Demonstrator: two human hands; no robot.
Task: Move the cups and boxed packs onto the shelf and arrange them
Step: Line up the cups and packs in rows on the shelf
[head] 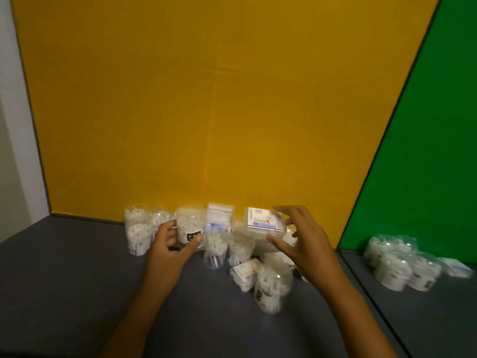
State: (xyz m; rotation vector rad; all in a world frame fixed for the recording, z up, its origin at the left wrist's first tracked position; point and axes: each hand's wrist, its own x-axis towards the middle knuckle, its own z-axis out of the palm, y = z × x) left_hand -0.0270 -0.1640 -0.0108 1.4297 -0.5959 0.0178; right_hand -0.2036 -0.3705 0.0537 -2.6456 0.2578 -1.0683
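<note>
Holding a clear box (pixel 264 223) by its edges, the right hand (pixel 302 244) lifts it at the far wall; the left hand (pixel 170 244) wraps a cup (pixel 189 228). Both look light and slippery.

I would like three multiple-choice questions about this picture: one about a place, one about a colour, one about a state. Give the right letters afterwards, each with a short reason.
1. Where is the clear boxed pack with the blue label?
A. flat on the grey surface
B. raised, at the right hand
C. before the green panel

2. What colour is the panel behind the main group of cups?
A. yellow
B. red
C. white

3. What does the left hand do?
A. hangs idle
B. grips a black-labelled cup
C. presses the panel

Answers: B, fingers and thumb bracket it above the cups; A, yellow fills the back; B, fingers and thumb curl round the cup.
</note>
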